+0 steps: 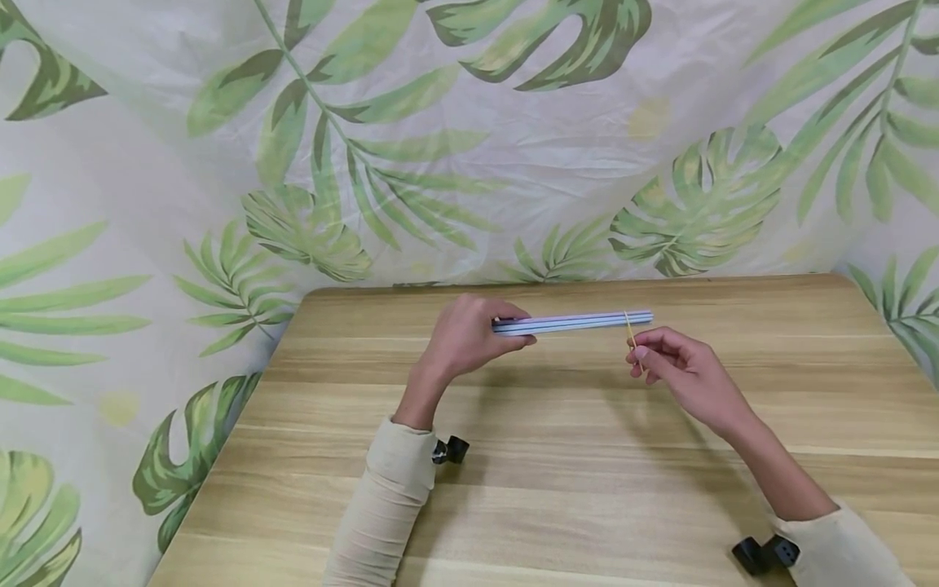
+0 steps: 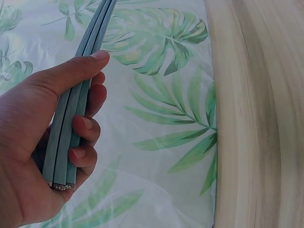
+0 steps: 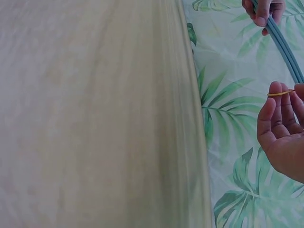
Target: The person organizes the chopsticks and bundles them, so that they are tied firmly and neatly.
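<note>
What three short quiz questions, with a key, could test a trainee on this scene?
1. Which hand pinches the yellow band that crosses the bundle of sticks?
2. True or false: the bundle of sticks lies flat on the table.
3. Printed leaves on the backdrop are mostly: A red, B green, C blue?

Key: 1. The right hand. 2. False; the left hand holds it above the table. 3. B.

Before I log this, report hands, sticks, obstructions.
Left hand gripping stick bundle. Right hand pinching yellow band, across bundle's free end. No obstruction visible.
</note>
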The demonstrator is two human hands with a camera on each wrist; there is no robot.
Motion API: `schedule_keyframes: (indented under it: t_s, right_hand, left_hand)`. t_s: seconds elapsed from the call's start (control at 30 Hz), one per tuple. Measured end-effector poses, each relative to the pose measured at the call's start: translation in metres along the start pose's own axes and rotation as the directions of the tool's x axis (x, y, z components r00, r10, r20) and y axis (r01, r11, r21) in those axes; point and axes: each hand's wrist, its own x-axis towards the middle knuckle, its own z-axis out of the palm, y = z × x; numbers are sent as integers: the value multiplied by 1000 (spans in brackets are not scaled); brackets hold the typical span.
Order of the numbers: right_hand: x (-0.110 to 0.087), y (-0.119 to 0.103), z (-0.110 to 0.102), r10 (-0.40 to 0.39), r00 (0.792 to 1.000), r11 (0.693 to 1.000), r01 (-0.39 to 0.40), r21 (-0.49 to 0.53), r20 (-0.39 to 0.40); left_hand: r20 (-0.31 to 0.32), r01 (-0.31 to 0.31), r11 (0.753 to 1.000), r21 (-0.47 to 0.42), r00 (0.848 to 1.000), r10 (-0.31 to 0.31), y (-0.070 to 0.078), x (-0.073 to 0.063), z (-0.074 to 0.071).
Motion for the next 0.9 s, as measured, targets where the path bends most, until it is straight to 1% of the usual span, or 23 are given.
schedule_keyframes:
  t_s: [0.2,0.4,0.73,0.9]
  right_hand:
    - [1,2,0,19,1000,999,-20,36,14]
    - [1,5,1,5,1000,998,-7,61,24]
    - [0,5,4,5,998,1000,-7,30,64]
    - [-2,3,9,-2,999,1000,1,13,39]
  left_hand:
    - [-14,-9,1000,-4,1000,9,0,0,-2]
    - [-25,-12,1000,-22,1000,11,-1,-2,-3]
    - [-23,-21,1000,-9,1000,20,0,-2,-2]
    - [-16,-12,1000,0,1000,12,0,-1,0]
